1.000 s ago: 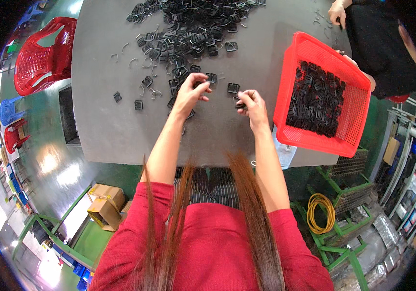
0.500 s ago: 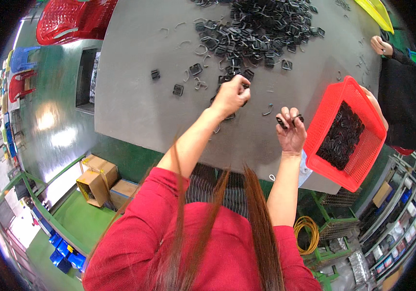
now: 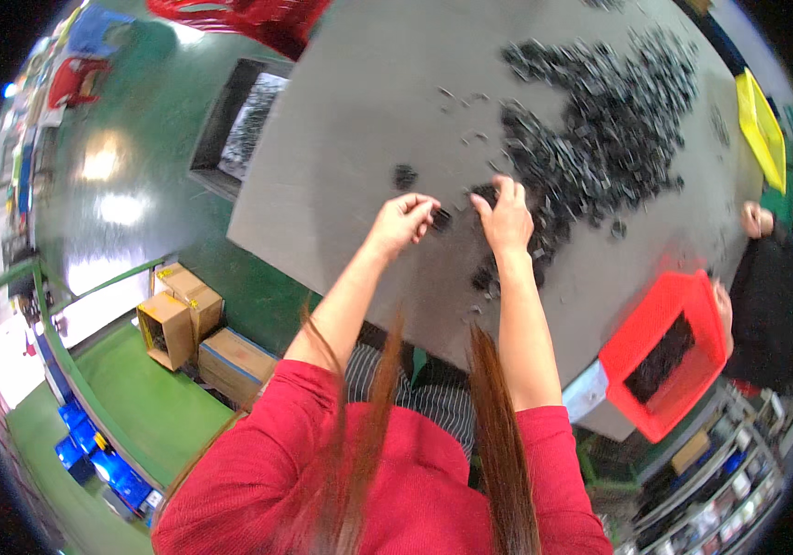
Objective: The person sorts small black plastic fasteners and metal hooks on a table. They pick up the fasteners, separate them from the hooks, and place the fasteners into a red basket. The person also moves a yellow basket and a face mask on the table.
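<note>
My left hand (image 3: 403, 225) is closed in a pinch at a small black plastic buckle (image 3: 441, 219), which shows at its fingertips low over the grey table. My right hand (image 3: 507, 222) reaches to the near left edge of the pile, palm down. Its thumb and fingers lie on either side of another black buckle (image 3: 485, 191). Blur and the back of the hand hide whether it grips that piece or anything else. A third black buckle (image 3: 405, 177) lies alone beyond my left hand. The wide pile of black buckles (image 3: 604, 125) spreads to the right.
A co-worker's hand (image 3: 722, 310) is at the red basket (image 3: 614, 363), which holds black pieces at the table's right edge. A yellow tray (image 3: 759, 129) stands at the far right. Small loose parts dot the grey table (image 3: 359, 120). Cardboard boxes (image 3: 195, 305) stand on the floor at left.
The view has swung, so the pile and basket appear farther right. My right hand has left the basket's side for the pile's edge. My left hand has moved from the pile to a loose buckle.
</note>
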`<state>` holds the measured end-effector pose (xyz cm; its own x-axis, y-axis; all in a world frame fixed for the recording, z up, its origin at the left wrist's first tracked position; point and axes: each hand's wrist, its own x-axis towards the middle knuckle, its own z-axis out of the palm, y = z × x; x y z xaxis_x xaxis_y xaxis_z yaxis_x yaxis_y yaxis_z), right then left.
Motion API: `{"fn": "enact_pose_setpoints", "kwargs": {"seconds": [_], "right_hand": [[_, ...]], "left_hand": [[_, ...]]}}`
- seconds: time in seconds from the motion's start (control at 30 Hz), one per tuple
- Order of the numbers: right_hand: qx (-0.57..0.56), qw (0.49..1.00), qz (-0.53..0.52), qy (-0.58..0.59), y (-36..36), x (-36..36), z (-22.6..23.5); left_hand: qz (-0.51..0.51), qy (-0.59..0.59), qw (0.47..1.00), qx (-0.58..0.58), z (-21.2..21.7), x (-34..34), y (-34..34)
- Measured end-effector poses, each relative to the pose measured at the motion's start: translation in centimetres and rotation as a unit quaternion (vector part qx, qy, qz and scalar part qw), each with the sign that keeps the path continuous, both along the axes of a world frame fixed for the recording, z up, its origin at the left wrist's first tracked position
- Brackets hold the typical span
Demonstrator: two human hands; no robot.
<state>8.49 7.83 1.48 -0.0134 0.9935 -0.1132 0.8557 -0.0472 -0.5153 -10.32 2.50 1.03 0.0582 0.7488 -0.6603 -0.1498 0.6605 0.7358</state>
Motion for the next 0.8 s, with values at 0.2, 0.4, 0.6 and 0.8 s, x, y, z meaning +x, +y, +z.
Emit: {"fn": "enact_pose_setpoints", "kwargs": {"seconds": [0.2,0.4,0.6,0.8], "right_hand": [[-0.230,0.903,-0.026,0.362,0.2,-1.2,0.2],[-0.067,0.986,0.132,0.083,-3.0,-4.5,-0.4],[-0.145,0.983,0.077,-0.087,-4.3,-8.5,1.3],[-0.323,0.911,0.008,0.258,-3.2,-3.1,-2.4]], "left_hand": [[-0.047,0.494,0.843,0.206,3.9,-4.5,1.8],[-0.186,0.517,0.792,0.267,-3.5,-2.9,3.9],[-0.245,0.544,0.718,0.359,-4.9,-2.7,3.3],[-0.036,0.238,0.913,0.330,-6.8,-4.8,5.3]]}}
